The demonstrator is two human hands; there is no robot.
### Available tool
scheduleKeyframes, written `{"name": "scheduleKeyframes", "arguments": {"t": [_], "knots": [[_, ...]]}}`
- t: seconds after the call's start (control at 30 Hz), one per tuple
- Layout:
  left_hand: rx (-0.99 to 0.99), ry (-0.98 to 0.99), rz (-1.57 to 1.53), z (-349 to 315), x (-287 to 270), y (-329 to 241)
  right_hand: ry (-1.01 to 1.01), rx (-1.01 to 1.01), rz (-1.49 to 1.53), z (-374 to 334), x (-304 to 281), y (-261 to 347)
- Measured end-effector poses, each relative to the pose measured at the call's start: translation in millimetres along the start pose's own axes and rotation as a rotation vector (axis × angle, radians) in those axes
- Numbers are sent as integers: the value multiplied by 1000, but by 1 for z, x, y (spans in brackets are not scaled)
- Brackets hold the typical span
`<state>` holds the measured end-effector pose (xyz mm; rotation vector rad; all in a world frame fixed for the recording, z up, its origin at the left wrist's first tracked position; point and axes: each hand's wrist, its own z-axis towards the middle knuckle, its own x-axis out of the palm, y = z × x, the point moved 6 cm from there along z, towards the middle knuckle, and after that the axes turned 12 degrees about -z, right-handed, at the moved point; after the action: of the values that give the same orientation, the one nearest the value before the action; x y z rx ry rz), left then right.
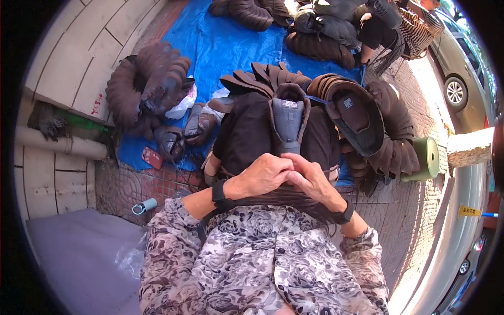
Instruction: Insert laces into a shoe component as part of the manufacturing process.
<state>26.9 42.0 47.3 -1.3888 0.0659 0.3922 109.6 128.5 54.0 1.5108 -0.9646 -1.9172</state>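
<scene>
A brown shoe upper with a grey lining (288, 120) lies between my knees, its narrow end toward me. Just at that end, my left hand (264, 176) and my right hand (314, 181) meet, fingertips together. The fingers of both hands are bent and closed; whatever they pinch, if anything, is too small or hidden to make out. Across my lap beyond the upper lies a fanned row of brown shoe pieces (265, 79). By my right knee another brown shoe upper (354, 113) stands tilted, its opening facing me.
A blue tarp (226, 44) covers the ground ahead, with coiled bundles of brown shoe pieces (149, 86) on it. A green spool (423, 159) stands at right, near a tree trunk (471, 147). At left are a red phone-like object (152, 157) and a light-blue cylinder (145, 206). Another person (386, 34) sits far right.
</scene>
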Motion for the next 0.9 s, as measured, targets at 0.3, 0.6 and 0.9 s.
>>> {"name": "scheduleKeyframes", "arguments": {"t": [0.3,0.6,0.9], "knots": [[-142,-66,-11,-12,-17,10,66,190,-68,-13,-38,-51],[-68,-122,102,10,-7,13,32,95,165,0,4,-31],[-263,-291,2,13,-26,48,-241,184,-62,25,-16,-77]]}}
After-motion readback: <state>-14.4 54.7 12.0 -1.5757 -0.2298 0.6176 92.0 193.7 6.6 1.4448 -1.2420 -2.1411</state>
